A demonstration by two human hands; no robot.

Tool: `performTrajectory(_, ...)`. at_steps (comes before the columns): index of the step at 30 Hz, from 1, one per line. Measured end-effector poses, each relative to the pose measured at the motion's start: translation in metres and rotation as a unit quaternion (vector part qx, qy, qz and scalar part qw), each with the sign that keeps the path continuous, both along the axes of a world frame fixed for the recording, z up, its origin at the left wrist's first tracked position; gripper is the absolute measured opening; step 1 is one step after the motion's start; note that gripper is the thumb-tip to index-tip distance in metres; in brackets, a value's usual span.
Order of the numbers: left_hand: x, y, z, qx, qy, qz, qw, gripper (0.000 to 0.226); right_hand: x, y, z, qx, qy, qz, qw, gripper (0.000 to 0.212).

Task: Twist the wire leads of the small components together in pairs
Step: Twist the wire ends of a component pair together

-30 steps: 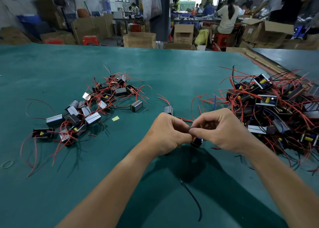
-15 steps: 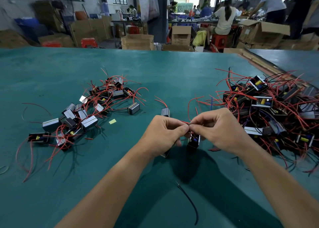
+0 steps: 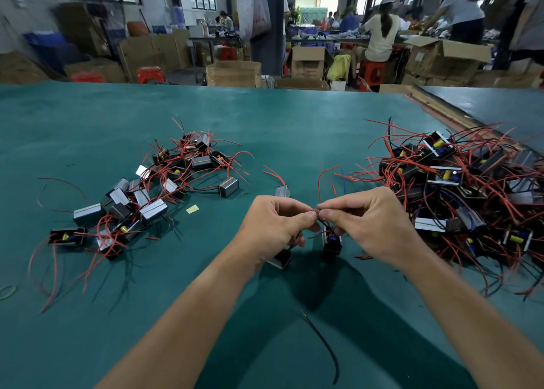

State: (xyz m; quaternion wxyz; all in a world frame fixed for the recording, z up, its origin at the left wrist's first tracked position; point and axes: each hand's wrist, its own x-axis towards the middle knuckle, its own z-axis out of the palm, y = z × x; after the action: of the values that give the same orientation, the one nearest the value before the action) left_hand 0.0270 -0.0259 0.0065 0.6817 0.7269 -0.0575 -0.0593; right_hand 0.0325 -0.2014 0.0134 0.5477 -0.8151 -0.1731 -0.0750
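Wire leads: red wire leads (image 3: pixel 315 211) are held above the worktop at mid-frame, exactly where the fingertips of both hands meet.
Left grip: left hand (image 3: pixel 276 227) pinches the leads narrowly between thumb and forefinger, other fingers curled.
Right grip: right hand (image 3: pixel 374 224) pinches the same leads from the opposite side; the two pinches touch.
Black component (image 3: pixel 332 243): just below the grips, under the right fingers, its leads rising into the pinch.
Second component (image 3: pixel 281 259): beneath the left hand, partly hidden by it.
Lone component (image 3: pixel 282 190): just beyond the left knuckles.
Black wire (image 3: pixel 321 341): loose, near the viewer, between the forearms.
Left pile (image 3: pixel 141 194): components with tangled red leads, well apart.
Right pile (image 3: pixel 459 188): larger, near the right hand.
Worktop (image 3: pixel 265 124): green.
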Motion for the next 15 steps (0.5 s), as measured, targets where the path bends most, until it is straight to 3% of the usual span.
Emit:
performTrajectory(9, 0.0, -0.0015, -0.0002, 0.016, 0.025, 0.001, 1.0, 0.011, 0.003, -0.0013, -0.0015, 0.047, 0.028, 0.025, 0.998, 0.025)
performTrajectory(15, 0.0001, -0.0007, -0.0029, 0.015, -0.004, -0.032, 0.999, 0.017, 0.0037, -0.0041, -0.0004, 0.027, 0.031, 0.075, 0.996, 0.03)
